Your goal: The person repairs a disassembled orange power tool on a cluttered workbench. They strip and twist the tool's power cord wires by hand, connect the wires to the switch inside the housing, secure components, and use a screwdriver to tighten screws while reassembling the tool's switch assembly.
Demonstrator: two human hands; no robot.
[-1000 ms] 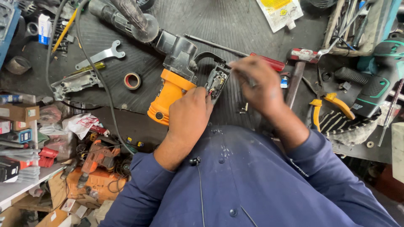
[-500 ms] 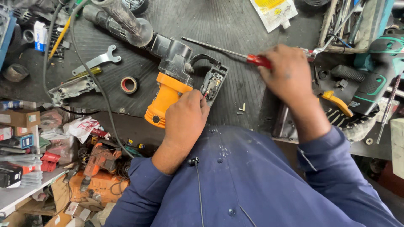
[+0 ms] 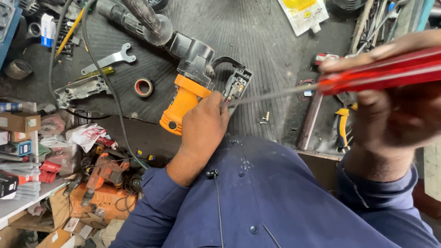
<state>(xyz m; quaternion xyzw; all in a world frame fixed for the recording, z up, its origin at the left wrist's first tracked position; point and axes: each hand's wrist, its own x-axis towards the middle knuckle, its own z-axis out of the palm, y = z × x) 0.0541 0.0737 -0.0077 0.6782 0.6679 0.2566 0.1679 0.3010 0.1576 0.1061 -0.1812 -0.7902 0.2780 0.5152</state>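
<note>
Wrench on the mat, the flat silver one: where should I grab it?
Grab the wrench by its long straight handle, coming from above and pinching the two thin edges. It lies flat on the mat, forked end pointing right toward the power tool. The handle's lower left part looks free, though a black cable lies close.

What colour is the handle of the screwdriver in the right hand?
Translucent red. The screwdriver handle shows best in the head view, gripped by the right hand.
</note>
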